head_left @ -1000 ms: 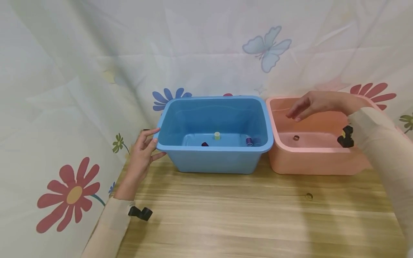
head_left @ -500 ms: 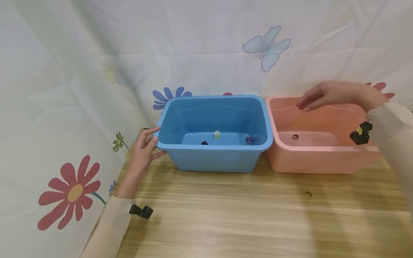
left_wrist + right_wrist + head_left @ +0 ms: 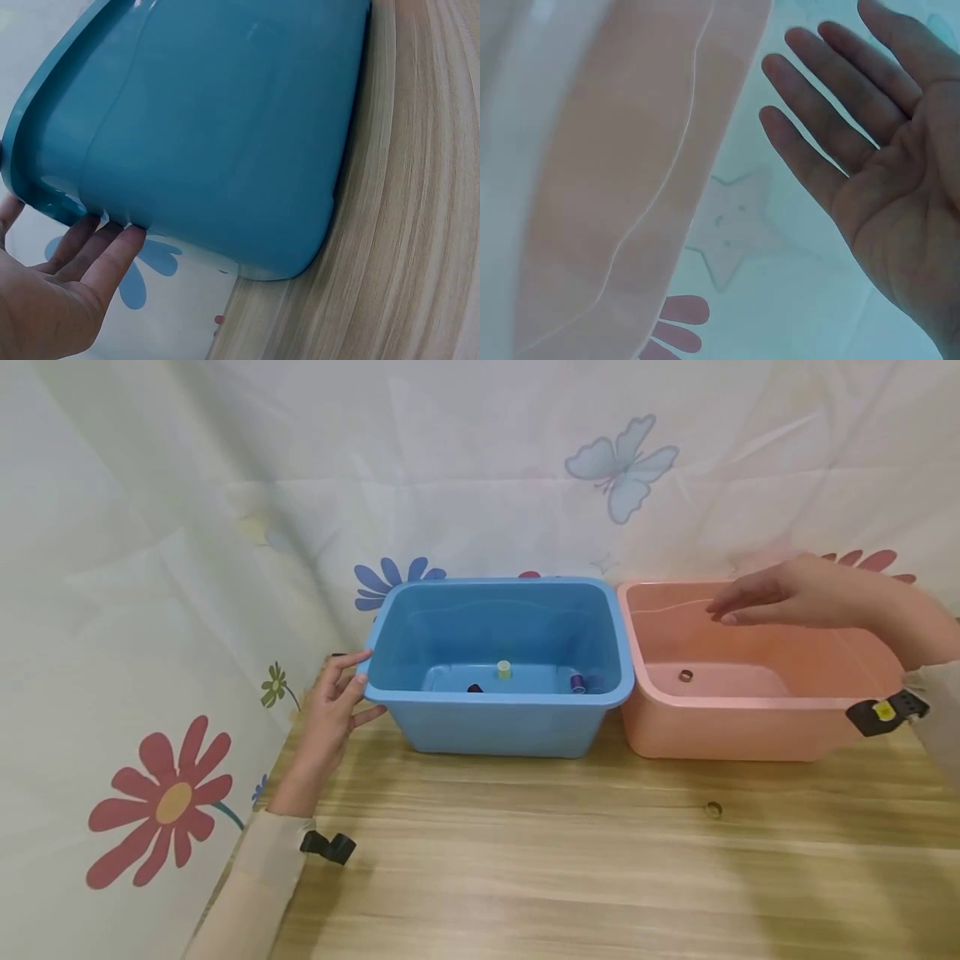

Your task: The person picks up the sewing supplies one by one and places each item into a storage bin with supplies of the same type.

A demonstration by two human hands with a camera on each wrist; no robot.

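Observation:
At the left end of the blue tub [image 3: 495,727], my left hand [image 3: 330,727] holds the rim. The left wrist view shows several fingers [image 3: 112,259] against the outer wall just under that rim. Inside the blue tub lie a pale yellow-green thread spool [image 3: 504,670], a purple spool [image 3: 577,683] and a dark red piece [image 3: 475,688], partly hidden by the front wall. My right hand [image 3: 806,593] hovers above the pink tub [image 3: 720,731], holding nothing; its fingers are extended and slightly apart in the right wrist view. A small brass-coloured ring [image 3: 686,676] lies in the pink tub.
Both tubs stand side by side on a wood-grain table [image 3: 525,852], against a white patterned cloth [image 3: 480,468]. Another small ring [image 3: 713,810] lies on the table in front of the pink tub. More cloth hangs along the left side.
My right hand has moved right over the pink tub, its forearm swinging outward. The left hand keeps its place on the blue rim, and the tubs' contents look the same.

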